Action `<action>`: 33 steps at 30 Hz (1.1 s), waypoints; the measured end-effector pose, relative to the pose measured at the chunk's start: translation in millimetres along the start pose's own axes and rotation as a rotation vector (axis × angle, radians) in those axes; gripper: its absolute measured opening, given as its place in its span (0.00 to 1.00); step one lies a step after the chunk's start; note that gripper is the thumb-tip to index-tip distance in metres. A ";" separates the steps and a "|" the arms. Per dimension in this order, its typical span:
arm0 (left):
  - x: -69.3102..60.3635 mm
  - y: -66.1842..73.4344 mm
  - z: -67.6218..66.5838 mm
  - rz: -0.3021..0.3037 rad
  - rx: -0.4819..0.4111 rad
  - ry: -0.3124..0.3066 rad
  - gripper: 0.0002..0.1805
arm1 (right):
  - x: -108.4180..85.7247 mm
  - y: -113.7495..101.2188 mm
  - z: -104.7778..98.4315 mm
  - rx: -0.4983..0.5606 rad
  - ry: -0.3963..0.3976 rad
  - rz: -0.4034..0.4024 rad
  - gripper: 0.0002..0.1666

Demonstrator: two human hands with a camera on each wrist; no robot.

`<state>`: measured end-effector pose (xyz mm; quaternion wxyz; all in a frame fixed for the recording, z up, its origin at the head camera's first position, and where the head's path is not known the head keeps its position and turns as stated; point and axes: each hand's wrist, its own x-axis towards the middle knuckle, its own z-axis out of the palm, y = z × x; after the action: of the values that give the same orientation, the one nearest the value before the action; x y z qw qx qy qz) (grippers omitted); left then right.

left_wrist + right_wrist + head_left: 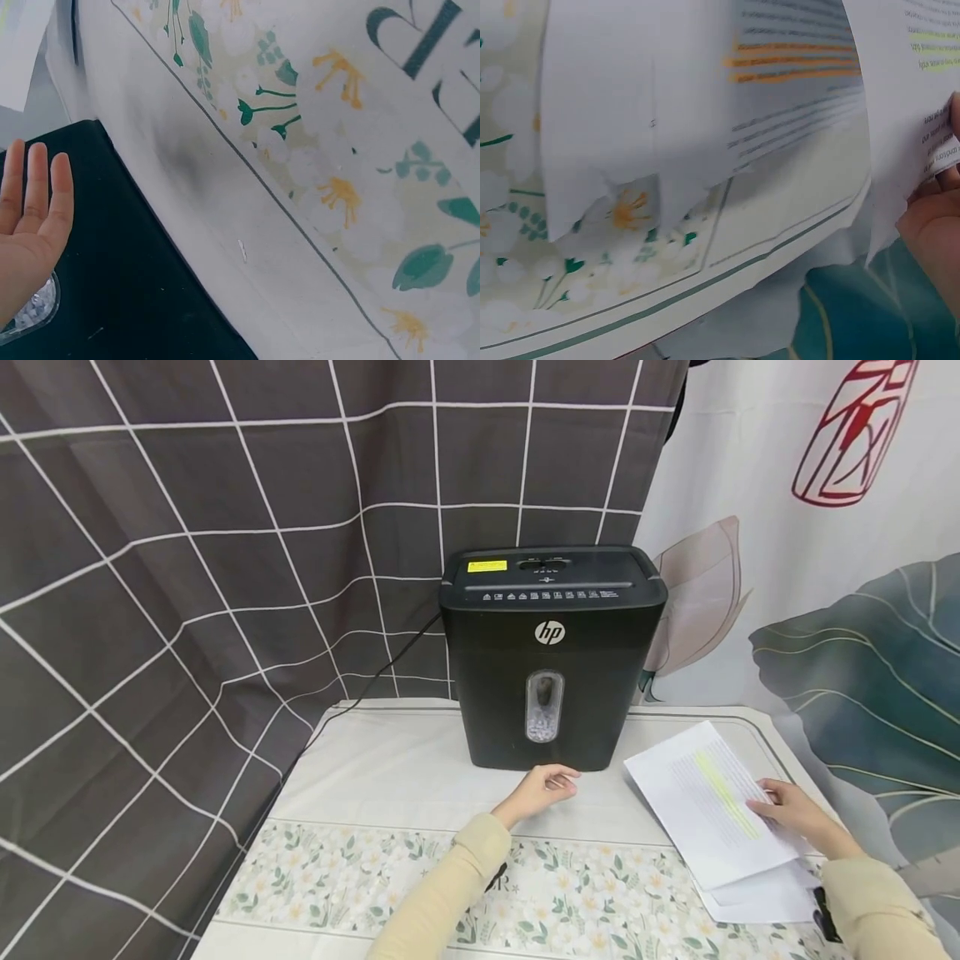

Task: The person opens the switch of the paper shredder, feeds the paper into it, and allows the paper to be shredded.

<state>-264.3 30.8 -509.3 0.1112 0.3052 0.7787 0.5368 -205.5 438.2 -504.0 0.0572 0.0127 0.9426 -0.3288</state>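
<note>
My right hand pinches the right edge of a printed sheet of paper with a yellow highlighted band. This sheet is lifted off the papers below it. Beneath lie more white sheets; in the right wrist view one sheet carries orange highlighting and has a ragged, torn edge. My left hand hovers in front of the base of a black HP paper shredder, holding nothing. Its fingers look fairly straight in the left wrist view. White shreds show through the shredder's window.
A white tablecloth with a floral band covers the table. The shredder's black cord runs down the left side. A dark grid-patterned curtain hangs behind and to the left, a printed white curtain on the right.
</note>
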 end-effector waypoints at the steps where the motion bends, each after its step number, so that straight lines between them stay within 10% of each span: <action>1: 0.4 0.7 -0.2 -0.006 0.003 0.000 0.16 | -0.1 -4.7 1.9 0.012 -0.010 -0.020 0.25; 20: 8.1 4.6 10.5 -0.191 0.005 0.020 0.26 | 15.6 -100.2 33.3 0.117 -0.309 -0.452 0.06; 33: 0.7 -2.0 13.5 -0.209 -0.025 0.126 0.15 | 18.9 -134.3 49.2 0.054 -0.205 -0.577 0.06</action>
<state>-258.9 41.1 -516.4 0.1210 0.1865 0.8049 0.5502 -227.7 302.1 -461.5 0.0561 -0.2873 0.8874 -0.3560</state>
